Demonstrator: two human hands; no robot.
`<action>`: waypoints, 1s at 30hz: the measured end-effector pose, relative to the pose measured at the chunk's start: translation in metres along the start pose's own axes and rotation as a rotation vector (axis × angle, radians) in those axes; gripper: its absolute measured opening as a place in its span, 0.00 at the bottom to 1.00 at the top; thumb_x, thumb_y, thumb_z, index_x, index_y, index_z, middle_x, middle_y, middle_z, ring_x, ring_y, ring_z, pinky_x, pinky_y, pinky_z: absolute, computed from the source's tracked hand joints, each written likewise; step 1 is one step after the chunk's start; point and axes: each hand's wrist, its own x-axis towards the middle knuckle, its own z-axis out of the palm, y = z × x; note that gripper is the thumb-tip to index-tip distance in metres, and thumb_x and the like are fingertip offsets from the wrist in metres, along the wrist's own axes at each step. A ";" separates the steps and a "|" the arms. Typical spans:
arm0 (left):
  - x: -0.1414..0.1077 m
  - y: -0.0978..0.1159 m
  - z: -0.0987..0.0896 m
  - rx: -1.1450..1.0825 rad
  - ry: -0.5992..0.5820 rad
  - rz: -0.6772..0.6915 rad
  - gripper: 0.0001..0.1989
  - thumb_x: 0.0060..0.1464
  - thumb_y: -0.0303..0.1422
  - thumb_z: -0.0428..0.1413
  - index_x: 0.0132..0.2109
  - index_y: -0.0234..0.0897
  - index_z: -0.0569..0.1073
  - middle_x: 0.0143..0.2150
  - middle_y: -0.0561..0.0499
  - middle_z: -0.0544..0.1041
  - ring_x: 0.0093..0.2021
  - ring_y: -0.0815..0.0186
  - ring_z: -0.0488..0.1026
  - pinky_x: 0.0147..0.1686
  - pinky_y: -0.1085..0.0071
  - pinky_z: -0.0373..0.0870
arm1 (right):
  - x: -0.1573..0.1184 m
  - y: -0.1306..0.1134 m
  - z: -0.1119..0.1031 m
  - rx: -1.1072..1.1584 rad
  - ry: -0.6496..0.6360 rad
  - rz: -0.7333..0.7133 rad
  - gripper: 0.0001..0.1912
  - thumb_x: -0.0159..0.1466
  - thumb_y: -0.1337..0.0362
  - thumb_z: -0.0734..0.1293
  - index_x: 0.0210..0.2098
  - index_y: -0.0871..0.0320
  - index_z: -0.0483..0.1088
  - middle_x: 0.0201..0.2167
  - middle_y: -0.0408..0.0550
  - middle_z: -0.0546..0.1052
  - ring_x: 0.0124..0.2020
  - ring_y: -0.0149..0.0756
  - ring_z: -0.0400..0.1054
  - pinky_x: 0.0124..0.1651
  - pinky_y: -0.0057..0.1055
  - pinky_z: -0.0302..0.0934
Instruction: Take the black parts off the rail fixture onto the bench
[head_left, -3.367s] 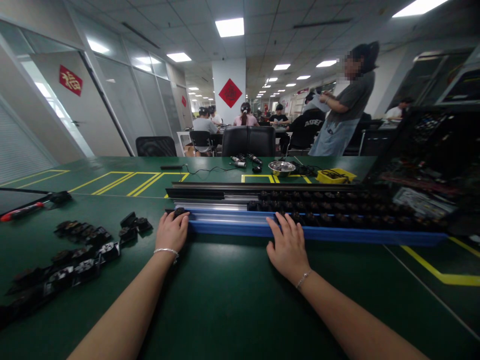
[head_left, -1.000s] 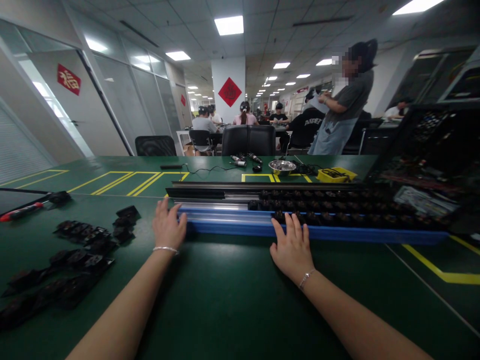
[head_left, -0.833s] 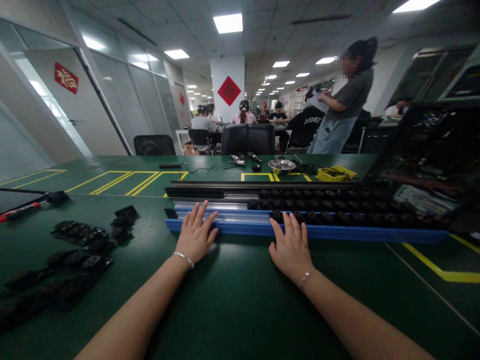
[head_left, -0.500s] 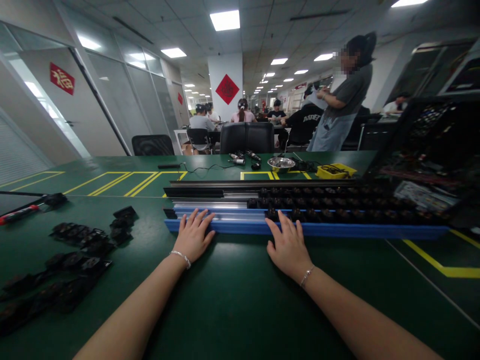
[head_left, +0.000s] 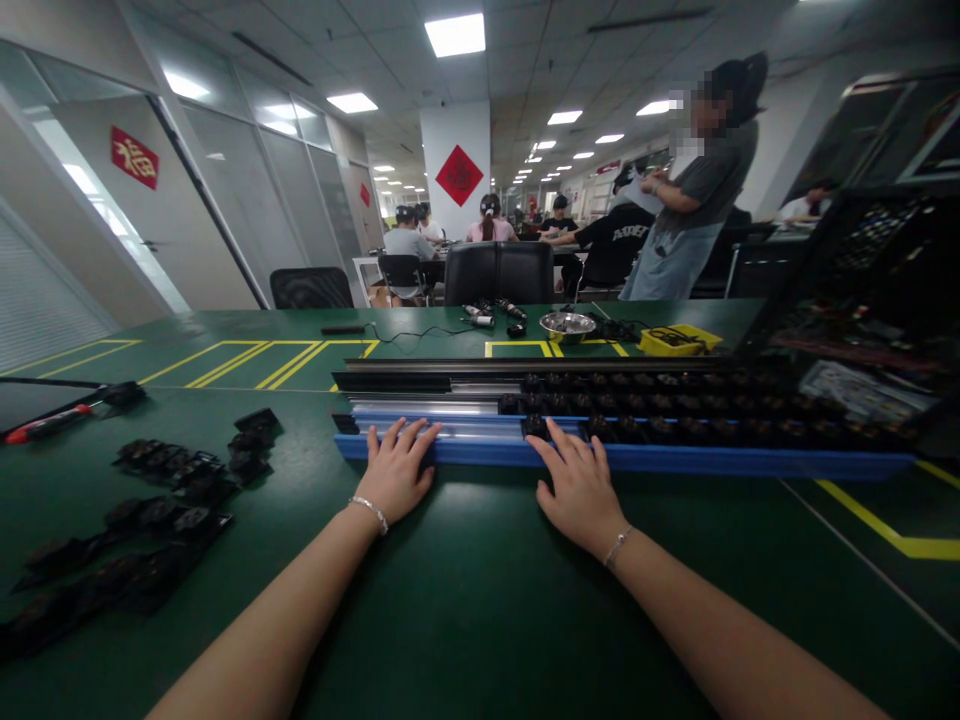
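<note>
A long blue rail [head_left: 675, 460] lies across the green table, with a row of small black parts [head_left: 720, 432] in its right stretch. Fingers apart, my left hand [head_left: 397, 470] rests on the rail's left part. My right hand [head_left: 577, 485] also has its fingers spread, and its fingertips touch the rail beside a black part [head_left: 534, 427]. Neither hand is closed round anything. Behind the blue rail run black and silver rails [head_left: 390, 382] holding more rows of black parts.
Black parts [head_left: 165, 465] lie in groups at the left, near a red-handled tool [head_left: 49, 425]. Farther back are a metal bowl [head_left: 568, 325], a yellow tray [head_left: 679, 340] and cables. A dark rack stands at the right. Several people are beyond the table.
The view has shifted slightly, moving the scene a little to the right. One black part near my right fingertips now sits a bit farther left along the blue rail.
</note>
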 end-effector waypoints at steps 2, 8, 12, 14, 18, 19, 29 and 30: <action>-0.001 0.005 0.000 0.000 -0.006 0.032 0.31 0.52 0.35 0.50 0.63 0.48 0.54 0.64 0.48 0.58 0.64 0.49 0.49 0.58 0.37 0.38 | 0.000 -0.001 0.000 -0.001 0.001 0.002 0.28 0.56 0.67 0.59 0.57 0.49 0.60 0.63 0.49 0.56 0.58 0.42 0.53 0.61 0.50 0.36; 0.002 0.037 -0.006 -0.005 -0.062 0.178 0.34 0.50 0.36 0.52 0.64 0.54 0.51 0.66 0.49 0.54 0.65 0.46 0.44 0.56 0.35 0.40 | 0.000 -0.004 0.002 -0.019 0.025 -0.002 0.27 0.56 0.66 0.59 0.57 0.52 0.60 0.60 0.52 0.60 0.58 0.43 0.51 0.61 0.49 0.35; 0.016 0.080 -0.009 -0.063 -0.101 0.133 0.40 0.51 0.46 0.51 0.66 0.51 0.42 0.68 0.44 0.47 0.64 0.40 0.43 0.53 0.31 0.42 | 0.001 0.000 0.001 0.013 0.015 -0.041 0.28 0.56 0.66 0.59 0.57 0.52 0.60 0.60 0.49 0.61 0.57 0.43 0.52 0.61 0.48 0.36; 0.025 0.102 -0.007 -0.094 -0.111 0.125 0.40 0.50 0.50 0.50 0.66 0.52 0.41 0.68 0.43 0.43 0.64 0.38 0.44 0.52 0.30 0.44 | 0.002 0.002 0.001 0.035 0.001 -0.057 0.28 0.56 0.67 0.59 0.57 0.52 0.60 0.59 0.47 0.62 0.55 0.43 0.54 0.61 0.47 0.36; 0.037 0.129 0.000 -0.096 -0.095 0.047 0.39 0.49 0.52 0.51 0.64 0.59 0.43 0.69 0.44 0.42 0.63 0.33 0.45 0.49 0.27 0.41 | 0.003 0.004 0.002 0.071 -0.019 -0.078 0.29 0.55 0.71 0.56 0.57 0.56 0.60 0.56 0.46 0.67 0.53 0.42 0.55 0.61 0.46 0.37; 0.038 0.131 0.002 -0.095 -0.080 0.027 0.38 0.49 0.53 0.50 0.64 0.60 0.43 0.69 0.44 0.43 0.63 0.33 0.45 0.49 0.27 0.40 | 0.003 0.004 0.003 0.078 -0.013 -0.083 0.28 0.56 0.72 0.56 0.57 0.57 0.61 0.56 0.46 0.67 0.53 0.42 0.55 0.62 0.46 0.36; 0.035 0.131 0.006 -0.063 -0.028 0.009 0.34 0.52 0.50 0.49 0.64 0.59 0.48 0.67 0.43 0.49 0.63 0.38 0.47 0.52 0.30 0.38 | 0.005 0.004 0.011 0.105 0.136 -0.019 0.26 0.57 0.71 0.55 0.55 0.69 0.60 0.57 0.58 0.64 0.59 0.40 0.54 0.61 0.40 0.46; 0.035 0.132 0.006 -0.058 -0.025 0.014 0.33 0.52 0.50 0.49 0.63 0.59 0.49 0.67 0.43 0.49 0.63 0.38 0.47 0.52 0.30 0.38 | 0.005 0.005 0.011 0.094 0.137 -0.016 0.27 0.57 0.71 0.56 0.56 0.69 0.60 0.57 0.58 0.64 0.59 0.41 0.53 0.61 0.39 0.47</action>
